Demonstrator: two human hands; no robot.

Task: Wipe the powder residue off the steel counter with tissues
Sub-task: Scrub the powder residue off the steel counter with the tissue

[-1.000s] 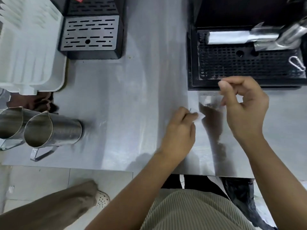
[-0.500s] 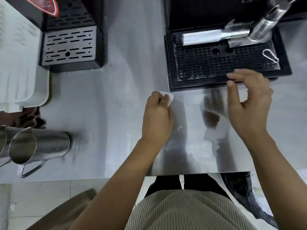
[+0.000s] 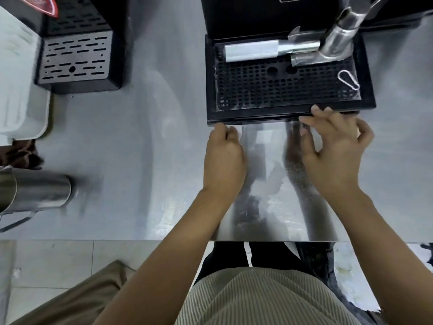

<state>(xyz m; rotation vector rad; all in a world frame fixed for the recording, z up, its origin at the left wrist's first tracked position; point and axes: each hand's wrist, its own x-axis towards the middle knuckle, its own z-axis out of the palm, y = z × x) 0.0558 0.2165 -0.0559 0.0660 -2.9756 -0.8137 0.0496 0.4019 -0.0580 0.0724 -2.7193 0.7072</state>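
Residue of dark, speckled powder [image 3: 297, 177] is seen on the brushed steel counter [image 3: 140, 160], between the two hands and just beside the right one, mixed with the dark reflection of that hand. A paler smeared patch is seen on the counter between the hands; whether it is a tissue or glare cannot be told.

The left hand [image 3: 223, 160] is laid knuckles-up on the counter, its fingers curled under at the front edge of the black perforated drip tray [image 3: 210, 78]. What is held beneath those fingers is hidden, so a grip on a tissue cannot be confirmed. The right hand [image 3: 335, 151] is held loosely spread with nothing visible in it, its fingertips reaching the front rim of the tray and its thumb lifted off to the right. The hands are kept apart.

On the tray, a silver metal cylinder [image 3: 250, 51] is laid across the back, and a small silver carabiner clip [image 3: 351, 77] is lying near the right end. Well apart to the left, a black box with a slotted grey grille [image 3: 75, 59] is placed on the counter, with a white plastic tray [image 3: 18, 90] beside it. A steel pitcher [image 3: 39, 193] is lying on its side near the left edge.
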